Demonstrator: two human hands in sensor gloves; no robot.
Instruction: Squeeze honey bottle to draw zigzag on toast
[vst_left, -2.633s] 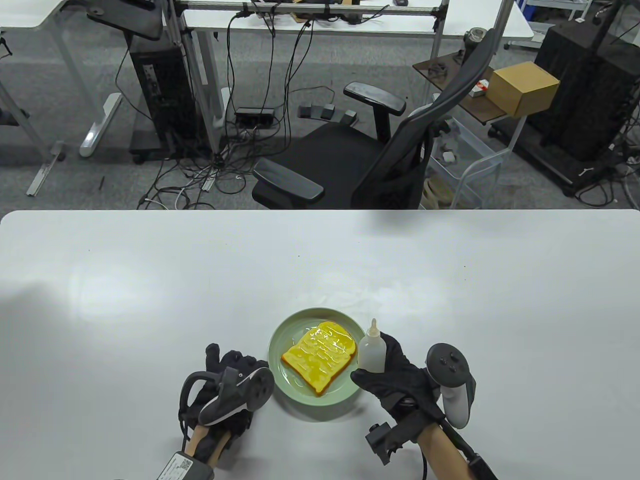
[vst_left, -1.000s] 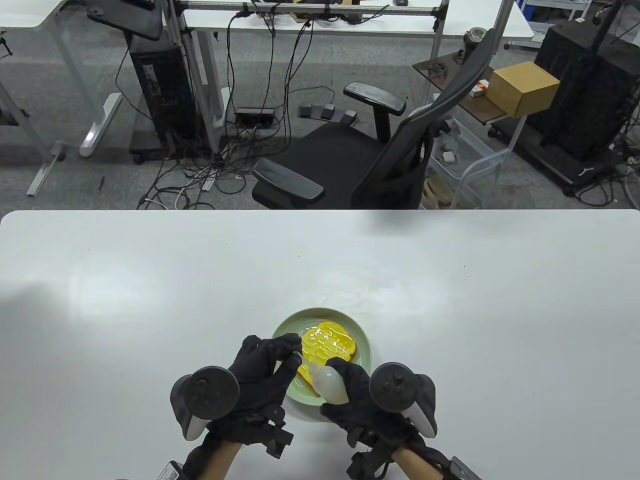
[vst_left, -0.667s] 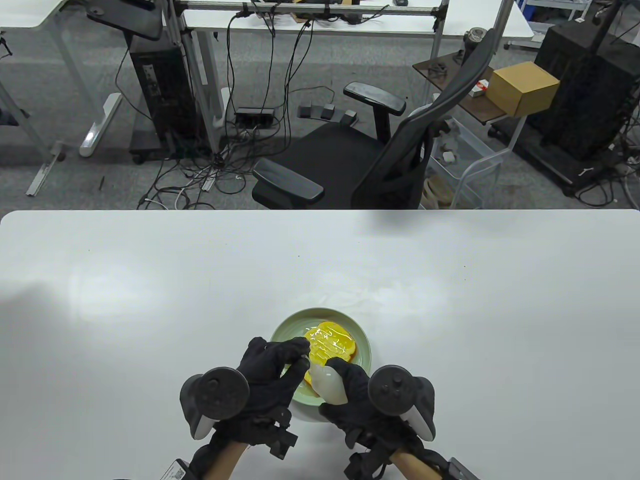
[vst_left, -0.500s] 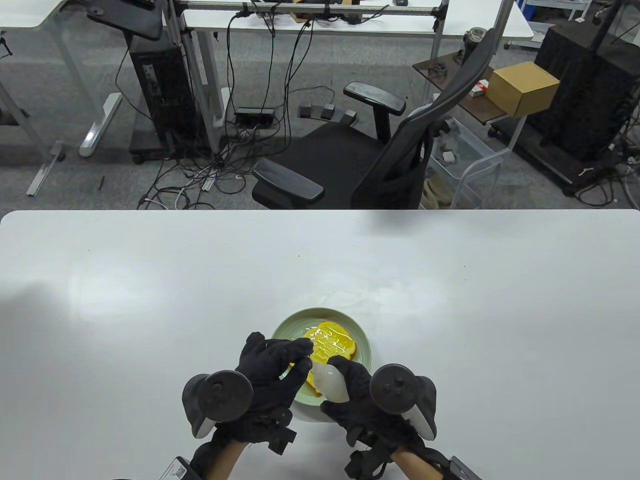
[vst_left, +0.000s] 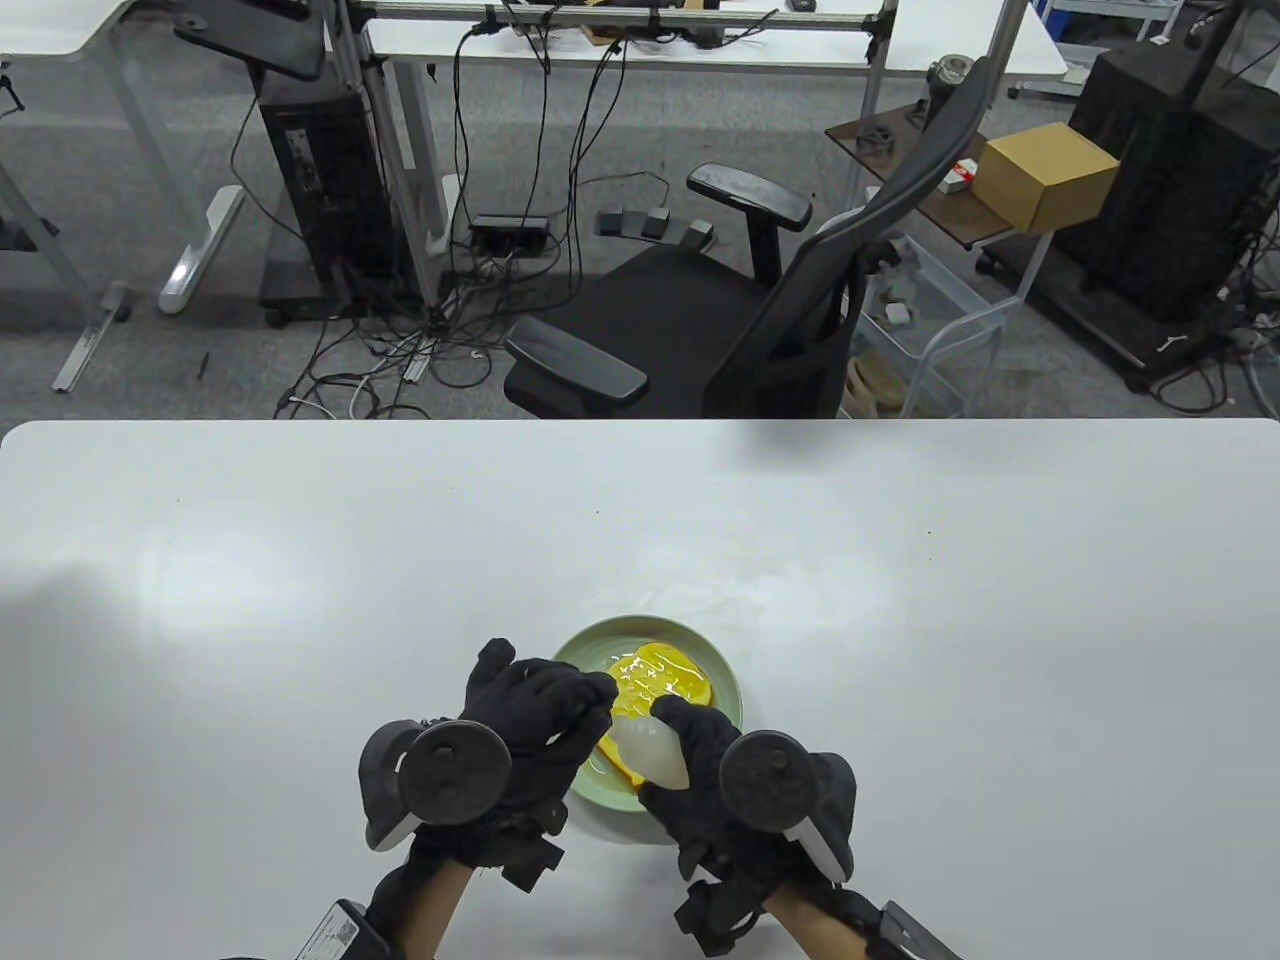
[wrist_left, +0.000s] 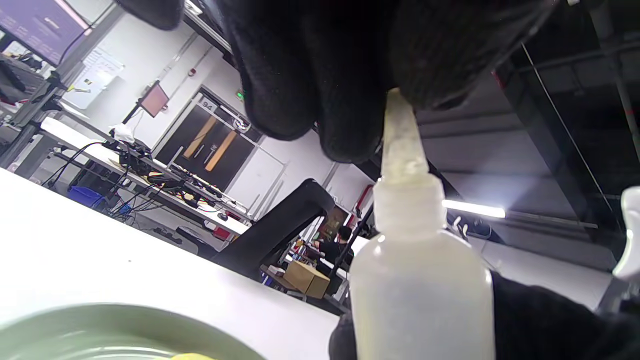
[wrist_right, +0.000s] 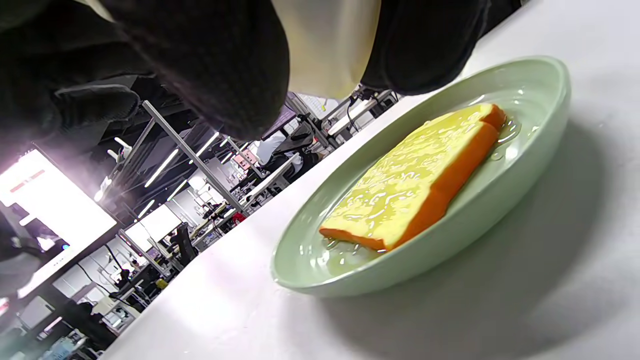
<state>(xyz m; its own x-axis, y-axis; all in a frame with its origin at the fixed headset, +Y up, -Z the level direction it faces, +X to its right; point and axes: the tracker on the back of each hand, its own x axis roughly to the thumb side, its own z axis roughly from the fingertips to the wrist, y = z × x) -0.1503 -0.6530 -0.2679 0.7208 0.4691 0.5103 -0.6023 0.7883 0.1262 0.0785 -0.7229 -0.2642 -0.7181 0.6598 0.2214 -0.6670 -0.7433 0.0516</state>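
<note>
A yellow toast (vst_left: 665, 682) glazed with clear zigzag lines lies on a green plate (vst_left: 640, 624) near the table's front edge. My right hand (vst_left: 672, 762) grips the body of the translucent honey bottle (vst_left: 645, 745), tilted with its nozzle pointing left over the plate's near side. My left hand (vst_left: 585, 705) pinches the nozzle tip. In the left wrist view my fingertips (wrist_left: 345, 125) close over the nozzle of the bottle (wrist_left: 420, 300). In the right wrist view my fingers (wrist_right: 215, 65) wrap the bottle (wrist_right: 325, 50) above the toast (wrist_right: 415, 185) and the plate (wrist_right: 540, 145).
The white table (vst_left: 300, 560) stretches wide to the left, right and behind the plate. A black office chair (vst_left: 740, 300) stands beyond the far edge. A faint wet smear (vst_left: 730, 600) shows behind the plate.
Earlier my right hand held the bottle upright right of the plate and my left hand rested on the table. Now the bottle tilts over the plate and my left fingers pinch its nozzle.
</note>
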